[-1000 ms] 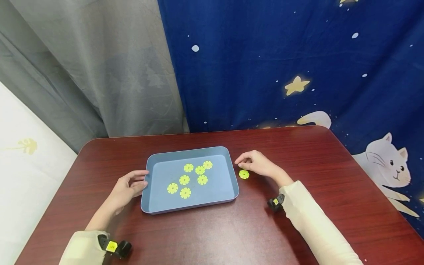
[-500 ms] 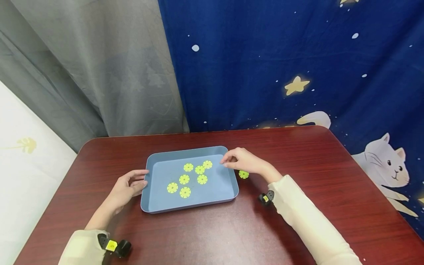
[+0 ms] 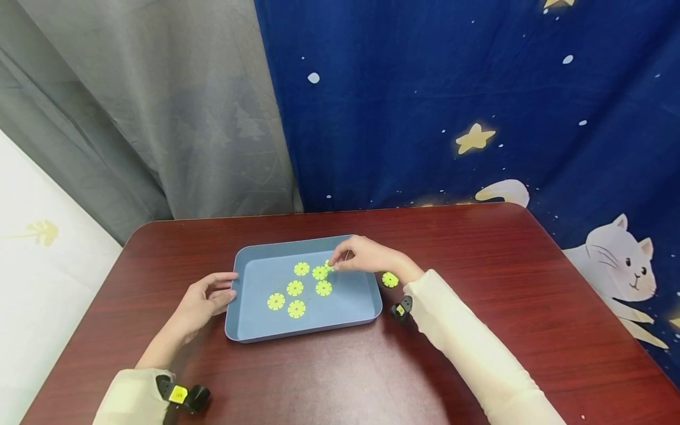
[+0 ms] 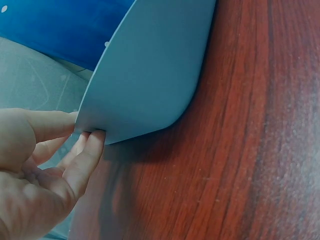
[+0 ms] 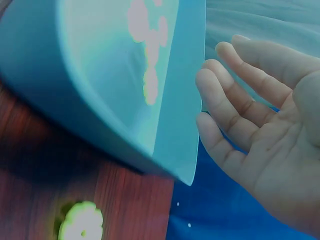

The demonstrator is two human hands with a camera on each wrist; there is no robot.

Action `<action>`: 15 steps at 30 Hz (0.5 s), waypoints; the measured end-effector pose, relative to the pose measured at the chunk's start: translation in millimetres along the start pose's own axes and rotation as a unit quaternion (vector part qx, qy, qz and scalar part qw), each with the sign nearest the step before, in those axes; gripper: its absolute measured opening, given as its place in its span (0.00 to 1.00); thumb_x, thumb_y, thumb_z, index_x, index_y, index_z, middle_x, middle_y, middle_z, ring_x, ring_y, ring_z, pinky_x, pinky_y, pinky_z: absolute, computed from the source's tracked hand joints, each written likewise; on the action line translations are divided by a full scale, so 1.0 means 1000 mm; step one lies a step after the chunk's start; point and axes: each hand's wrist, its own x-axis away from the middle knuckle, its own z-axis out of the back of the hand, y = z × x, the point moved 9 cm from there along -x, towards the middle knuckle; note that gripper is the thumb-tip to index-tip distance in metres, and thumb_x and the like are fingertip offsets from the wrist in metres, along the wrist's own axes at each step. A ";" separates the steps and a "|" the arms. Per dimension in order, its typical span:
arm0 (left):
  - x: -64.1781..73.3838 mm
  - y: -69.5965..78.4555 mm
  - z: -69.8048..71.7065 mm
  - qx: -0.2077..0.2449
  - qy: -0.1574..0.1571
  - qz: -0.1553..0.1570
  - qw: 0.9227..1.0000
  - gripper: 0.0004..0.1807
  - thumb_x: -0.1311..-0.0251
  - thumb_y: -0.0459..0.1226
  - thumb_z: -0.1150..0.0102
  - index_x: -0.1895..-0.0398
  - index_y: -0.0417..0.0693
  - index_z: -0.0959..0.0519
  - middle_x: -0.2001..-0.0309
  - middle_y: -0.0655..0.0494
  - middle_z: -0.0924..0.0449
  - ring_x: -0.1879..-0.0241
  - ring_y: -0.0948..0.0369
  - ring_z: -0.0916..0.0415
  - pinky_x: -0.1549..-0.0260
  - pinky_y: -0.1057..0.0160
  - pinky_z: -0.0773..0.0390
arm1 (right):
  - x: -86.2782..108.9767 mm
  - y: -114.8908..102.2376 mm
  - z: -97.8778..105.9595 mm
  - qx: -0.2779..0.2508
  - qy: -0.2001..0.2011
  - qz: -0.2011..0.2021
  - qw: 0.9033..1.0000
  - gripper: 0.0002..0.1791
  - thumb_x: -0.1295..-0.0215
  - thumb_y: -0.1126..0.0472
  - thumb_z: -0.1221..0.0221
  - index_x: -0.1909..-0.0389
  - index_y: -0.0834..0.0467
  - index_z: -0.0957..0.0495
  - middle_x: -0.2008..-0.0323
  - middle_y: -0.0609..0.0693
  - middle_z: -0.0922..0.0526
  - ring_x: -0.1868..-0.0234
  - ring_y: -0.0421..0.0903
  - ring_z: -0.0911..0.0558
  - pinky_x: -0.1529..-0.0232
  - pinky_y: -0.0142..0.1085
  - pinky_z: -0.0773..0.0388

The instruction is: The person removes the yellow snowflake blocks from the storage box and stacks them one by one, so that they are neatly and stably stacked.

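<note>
In the head view a blue-grey tray [image 3: 345,310] lies on the table with several yellow-green notched discs inside, one of them a near disc [image 3: 296,309]. My left hand [image 3: 199,304] rests its fingertips and thumb against the outside of the tray's left wall, also seen in the left wrist view. My right hand [image 3: 366,255] reaches over the tray's right side, fingertips at the far-right disc [image 3: 327,264], which they partly cover. In the right wrist view its fingers are loosely bent, with nothing visible between them. Another yellow-green disc [image 3: 390,280] lies on the table beside the tray's right wall.
The dark red wooden table [image 3: 319,378] extends around the tray. A grey curtain [image 3: 212,118] and a blue curtain [image 3: 398,118] with stars hang behind it. Each wrist wears a small black camera, such as the left wrist camera [image 3: 196,399].
My right hand has moved left, from beside the loose disc on the table, across the tray's right wall to the far-right disc. My left hand has stayed in place.
</note>
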 end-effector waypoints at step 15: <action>0.001 0.002 0.001 -0.005 0.001 0.001 1.000 0.25 0.39 0.28 0.48 0.39 0.30 0.38 0.49 0.32 0.35 0.58 0.60 0.24 0.59 0.58 0.22 | -0.031 -0.004 -0.009 -0.036 -0.002 -0.030 0.999 0.12 0.42 0.64 0.39 0.58 0.65 0.20 0.65 0.47 0.18 0.65 0.38 0.22 0.64 0.29 0.24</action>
